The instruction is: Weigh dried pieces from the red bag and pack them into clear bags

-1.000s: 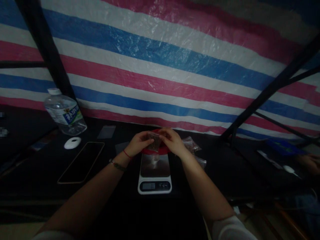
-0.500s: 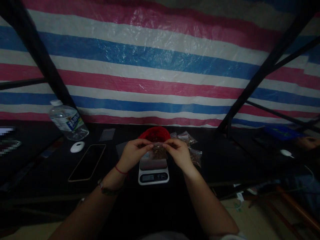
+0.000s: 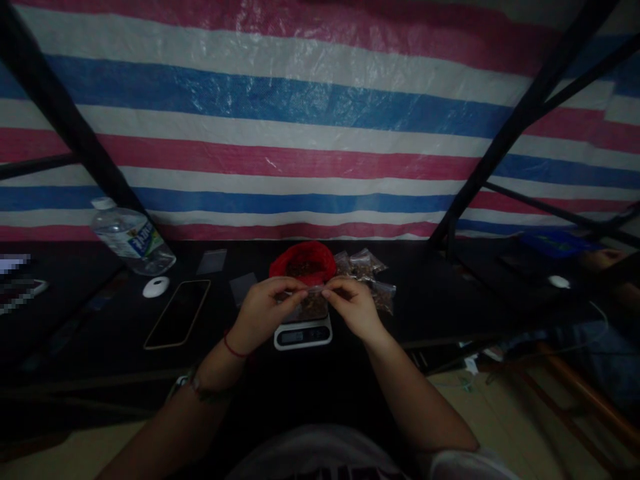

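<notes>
Between both hands hangs a small clear zip bag (image 3: 314,305) with brown bits inside. My left hand (image 3: 267,308) pinches its top edge on the left, and my right hand (image 3: 354,308) pinches the same edge on the right. Beneath the bag stands a white digital scale (image 3: 303,335), its platform mostly hidden. Behind the hands sits a red bag (image 3: 325,260), open at the top, with more brown bits in it. Several filled zip bags (image 3: 364,264) lie to the right of it, one of them (image 3: 383,297) close beside my right hand.
Flat clear bags (image 3: 212,262) lie left of the red bag. Further left are a phone (image 3: 178,315), a white mouse (image 3: 156,287) and a plastic bottle (image 3: 135,240). A striped sheet (image 3: 300,160) hangs behind the black table. At the far right, another person's hand (image 3: 607,257) is near a blue tray (image 3: 555,244).
My view has shifted, so more of the red bag and its contents shows. Both hands still pinch the zip bag, which now covers more of the scale's platform.
</notes>
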`<state>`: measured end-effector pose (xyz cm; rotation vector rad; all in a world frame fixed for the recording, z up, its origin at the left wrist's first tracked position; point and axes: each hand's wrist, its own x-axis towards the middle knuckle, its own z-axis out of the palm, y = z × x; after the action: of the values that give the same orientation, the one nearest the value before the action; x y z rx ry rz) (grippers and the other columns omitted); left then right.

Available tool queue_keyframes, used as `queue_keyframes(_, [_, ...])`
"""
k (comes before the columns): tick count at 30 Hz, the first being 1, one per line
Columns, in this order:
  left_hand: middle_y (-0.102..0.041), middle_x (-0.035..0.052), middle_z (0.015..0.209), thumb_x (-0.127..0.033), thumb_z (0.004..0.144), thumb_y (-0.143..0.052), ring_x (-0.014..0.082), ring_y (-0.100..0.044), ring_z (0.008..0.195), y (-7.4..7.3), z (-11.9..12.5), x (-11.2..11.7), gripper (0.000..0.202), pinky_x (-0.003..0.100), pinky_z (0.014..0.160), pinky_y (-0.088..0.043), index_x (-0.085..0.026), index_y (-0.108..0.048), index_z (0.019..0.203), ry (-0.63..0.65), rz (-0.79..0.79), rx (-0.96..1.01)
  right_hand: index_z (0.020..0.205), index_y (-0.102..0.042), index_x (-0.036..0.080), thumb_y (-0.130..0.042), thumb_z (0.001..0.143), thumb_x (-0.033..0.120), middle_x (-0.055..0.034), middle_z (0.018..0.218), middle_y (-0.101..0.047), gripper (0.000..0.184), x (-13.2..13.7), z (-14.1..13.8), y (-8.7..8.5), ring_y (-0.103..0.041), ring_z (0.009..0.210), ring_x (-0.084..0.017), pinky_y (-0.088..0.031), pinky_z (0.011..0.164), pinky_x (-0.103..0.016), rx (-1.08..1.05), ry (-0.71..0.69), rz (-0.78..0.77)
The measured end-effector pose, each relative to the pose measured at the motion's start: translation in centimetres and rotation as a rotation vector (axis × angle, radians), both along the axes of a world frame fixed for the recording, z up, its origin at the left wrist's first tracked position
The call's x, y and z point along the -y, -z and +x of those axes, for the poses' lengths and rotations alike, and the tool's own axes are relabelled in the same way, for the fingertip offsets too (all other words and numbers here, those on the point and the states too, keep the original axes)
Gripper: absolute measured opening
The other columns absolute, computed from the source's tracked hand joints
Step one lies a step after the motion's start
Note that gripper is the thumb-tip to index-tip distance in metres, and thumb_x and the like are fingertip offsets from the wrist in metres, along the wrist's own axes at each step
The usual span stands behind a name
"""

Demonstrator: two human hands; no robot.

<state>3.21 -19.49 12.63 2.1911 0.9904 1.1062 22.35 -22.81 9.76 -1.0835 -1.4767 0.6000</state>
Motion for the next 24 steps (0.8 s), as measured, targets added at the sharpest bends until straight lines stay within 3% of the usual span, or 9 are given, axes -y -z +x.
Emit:
queue_keyframes(14, [-0.069, 0.0021, 0.079, -0.029, 0.084, -0.056, 0.0135, -0.063, 0.072, 0.9, 1.0, 0.9, 0.016, 0.022, 0.066, -0.047, -0.018, -0.067, 0.080, 0.089, -0.015, -0.126, 0.072, -0.067, 0.020, -0.064, 0.077, 0.025, -0.0018, 0.072, -0.064, 0.008, 0.9, 0.1, 1.0, -0.058, 0.067, -0.014, -0.045, 0.062, -0.025, 0.066, -0.005, -0.034])
queue_keyframes(24, [-0.069, 0.0015, 0.074, -0.031, 0.083, -0.055, 0.0135, -0.063, 0.069, 1.8, 2.3, 0.6, 0.019, 0.022, 0.064, -0.047, -0.018, -0.068, 0.075, 0.103, -0.085, -0.168, 0.073, -0.068, 0.021, -0.063, 0.078, 0.023, -0.0024, 0.076, -0.066, 0.008, 0.5, 0.6, 1.4, -0.061, 0.074, -0.015, -0.046, 0.070, -0.027, 0.214, -0.020, -0.057])
